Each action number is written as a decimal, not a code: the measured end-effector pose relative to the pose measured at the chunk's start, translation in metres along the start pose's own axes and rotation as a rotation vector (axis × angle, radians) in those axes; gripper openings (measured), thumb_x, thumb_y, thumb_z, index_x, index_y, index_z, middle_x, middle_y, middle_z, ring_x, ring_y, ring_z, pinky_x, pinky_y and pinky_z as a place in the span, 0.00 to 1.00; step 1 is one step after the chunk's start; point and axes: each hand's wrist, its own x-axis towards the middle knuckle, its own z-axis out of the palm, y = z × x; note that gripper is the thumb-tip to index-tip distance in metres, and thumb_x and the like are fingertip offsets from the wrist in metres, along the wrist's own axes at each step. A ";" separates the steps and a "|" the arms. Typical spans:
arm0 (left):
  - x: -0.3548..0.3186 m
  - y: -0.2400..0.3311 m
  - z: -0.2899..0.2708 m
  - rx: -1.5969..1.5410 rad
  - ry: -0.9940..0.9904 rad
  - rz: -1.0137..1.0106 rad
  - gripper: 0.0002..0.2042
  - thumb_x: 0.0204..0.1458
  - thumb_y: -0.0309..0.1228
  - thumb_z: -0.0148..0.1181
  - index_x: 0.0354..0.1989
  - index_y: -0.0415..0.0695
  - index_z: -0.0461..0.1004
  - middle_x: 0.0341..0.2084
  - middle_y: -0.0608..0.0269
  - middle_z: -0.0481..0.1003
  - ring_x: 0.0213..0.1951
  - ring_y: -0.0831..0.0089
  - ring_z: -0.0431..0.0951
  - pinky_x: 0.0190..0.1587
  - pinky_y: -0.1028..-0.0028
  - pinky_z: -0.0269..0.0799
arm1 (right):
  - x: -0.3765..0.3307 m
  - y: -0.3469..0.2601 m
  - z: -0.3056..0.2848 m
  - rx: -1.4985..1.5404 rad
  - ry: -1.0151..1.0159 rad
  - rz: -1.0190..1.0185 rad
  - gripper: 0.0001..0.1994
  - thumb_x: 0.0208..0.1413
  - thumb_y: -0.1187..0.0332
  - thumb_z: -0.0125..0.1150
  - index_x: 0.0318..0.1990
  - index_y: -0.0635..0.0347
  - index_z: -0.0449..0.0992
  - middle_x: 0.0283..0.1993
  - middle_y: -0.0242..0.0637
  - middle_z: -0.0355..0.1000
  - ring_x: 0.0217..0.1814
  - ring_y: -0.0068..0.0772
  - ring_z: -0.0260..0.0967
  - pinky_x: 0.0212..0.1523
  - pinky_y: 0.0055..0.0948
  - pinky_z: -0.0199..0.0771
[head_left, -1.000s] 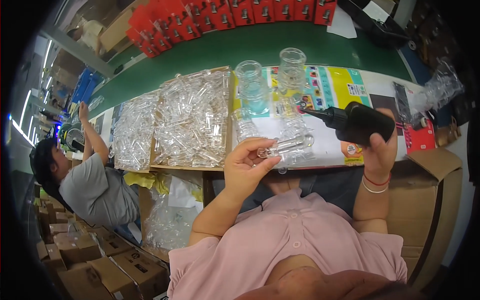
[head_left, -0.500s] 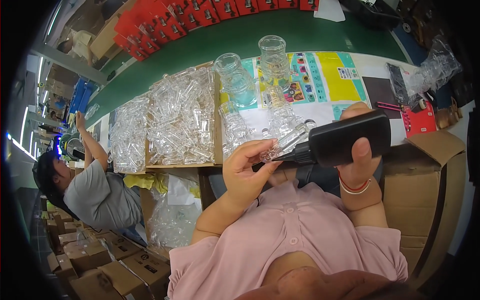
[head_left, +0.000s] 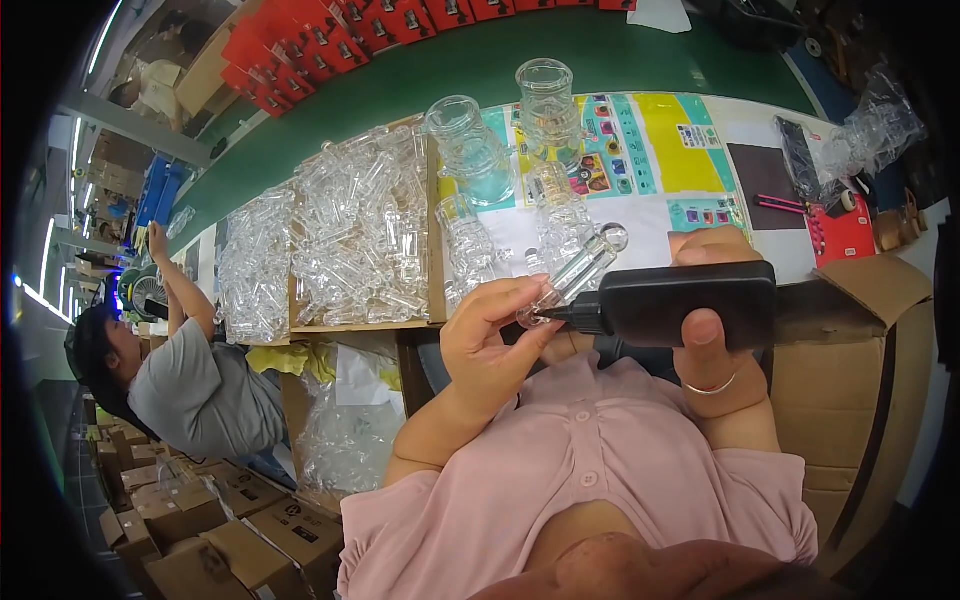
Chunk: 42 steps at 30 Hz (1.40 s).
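Over the near edge of the worktop (head_left: 700,70), fingers of the left hand (head_left: 490,340) pinch 1 clear tube (head_left: 585,265) – likely light, stiff, slippery, best held at its near end – while the right hand (head_left: 722,365) clamps 1 black bottle (head_left: 690,300), probably squeezable.

Counter (head_left: 640,65): open lane along green strip, between clear vessels (head_left: 470,150) and red cards (head_left: 390,30) toward far edge. Second lane right of vessels, over flat printed sheet (head_left: 680,165). Middle of near edge obstructed: left hand (head_left: 490,335), right hand (head_left: 715,365), black bottle (head_left: 690,300). Leftward, heaped tray (head_left: 437,250) reaches near edge. I see crumpled plastic bag (head_left: 870,135) obstructing right end.
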 end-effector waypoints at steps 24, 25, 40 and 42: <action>0.006 0.006 -0.005 0.377 0.003 0.239 0.19 0.31 0.15 0.65 0.37 0.39 0.72 0.35 0.52 0.74 0.36 0.65 0.75 0.38 0.75 0.71 | 0.011 -0.002 0.000 0.188 0.025 0.214 0.26 0.43 0.48 0.61 0.38 0.63 0.66 0.36 0.35 0.61 0.37 0.25 0.59 0.38 0.24 0.61; 0.006 0.007 -0.005 0.376 0.002 0.239 0.19 0.31 0.15 0.65 0.37 0.39 0.72 0.35 0.52 0.74 0.36 0.65 0.75 0.38 0.75 0.71 | 0.013 0.003 -0.004 0.134 -0.017 0.048 0.20 0.45 0.57 0.60 0.38 0.66 0.67 0.35 0.38 0.64 0.35 0.29 0.62 0.37 0.24 0.64; 0.008 0.013 -0.006 0.450 -0.028 0.206 0.23 0.29 0.14 0.64 0.40 0.38 0.72 0.33 0.56 0.73 0.34 0.67 0.74 0.37 0.76 0.69 | -0.003 -0.006 -0.011 -0.088 -0.320 -0.514 0.21 0.41 0.65 0.66 0.42 0.63 0.66 0.35 0.43 0.65 0.32 0.36 0.67 0.32 0.32 0.70; 0.006 0.013 -0.007 0.364 -0.006 0.129 0.22 0.30 0.14 0.63 0.40 0.38 0.72 0.33 0.56 0.73 0.34 0.69 0.73 0.36 0.76 0.68 | -0.002 -0.008 -0.011 -0.118 -0.344 -0.637 0.23 0.40 0.64 0.67 0.41 0.65 0.65 0.36 0.44 0.64 0.29 0.35 0.67 0.27 0.31 0.71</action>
